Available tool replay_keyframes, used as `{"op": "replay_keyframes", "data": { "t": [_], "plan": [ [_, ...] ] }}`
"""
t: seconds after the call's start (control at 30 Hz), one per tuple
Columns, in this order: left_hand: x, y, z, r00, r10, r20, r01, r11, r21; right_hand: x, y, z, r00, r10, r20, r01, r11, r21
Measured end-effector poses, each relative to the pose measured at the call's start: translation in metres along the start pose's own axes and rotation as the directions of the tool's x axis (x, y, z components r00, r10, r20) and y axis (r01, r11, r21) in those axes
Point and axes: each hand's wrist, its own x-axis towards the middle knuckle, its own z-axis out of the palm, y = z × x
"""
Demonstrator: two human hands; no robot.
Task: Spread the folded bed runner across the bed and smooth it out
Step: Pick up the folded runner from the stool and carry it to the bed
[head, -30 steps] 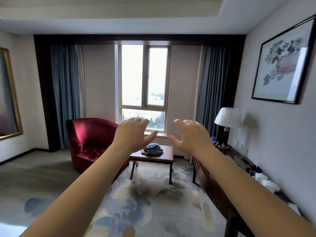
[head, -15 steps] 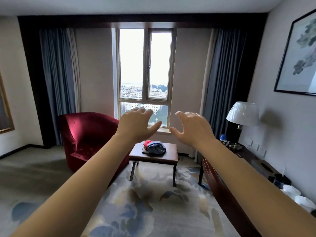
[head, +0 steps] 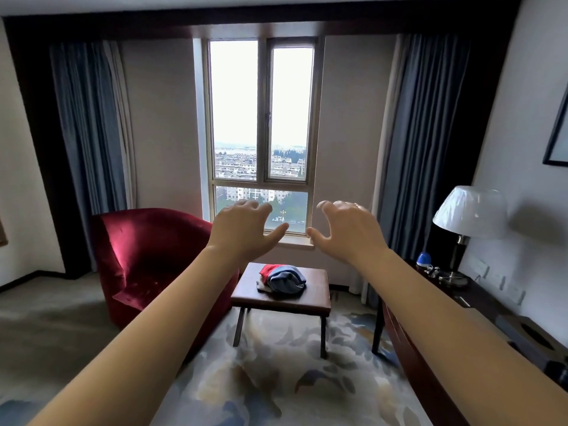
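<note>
No bed shows from here, only the far window (head: pixel 261 149) between curtains, a red armchair (head: pixel 147 259) at left, a desk with a lamp (head: pixel 470 210) along the right wall, and a small table (head: pixel 316 290) in the middle. On that table lies a bundle of red and blue cloth (head: pixel 281 279); whether it is the runner I cannot tell. The left hand (head: pixel 242 229) and right hand (head: pixel 347 232) hang in the air above it, fingers spread and curled, holding nothing, so I judge the spreading and smoothing are all yet to do.

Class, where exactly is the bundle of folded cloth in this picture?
In the head view, the folded cloth lies on the small wooden table below the window, right of the red armchair.
</note>
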Motion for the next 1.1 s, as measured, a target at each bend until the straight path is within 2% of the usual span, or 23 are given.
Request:
{"op": "replay_keyframes", "data": {
  "t": [0.43,0.77,1.1],
  "plan": [
    [0.172,-0.009,0.144,0.994,-0.101,-0.038,0.102,0.995,0.018,0.164,0.091,0.141,0.993,-0.117,0.011,0.117,0.993,0.028],
    [0.273,-0.029,0.235,0.991,-0.126,-0.039,0.127,0.991,0.035,0.273,0.143,0.245,0.992,-0.123,0.022,0.122,0.992,0.044],
    [0.386,-0.087,0.348,0.993,-0.117,-0.02,0.118,0.991,0.058,0.398,0.18,0.355,0.997,-0.079,-0.005,0.079,0.997,0.021]
  ]
}}
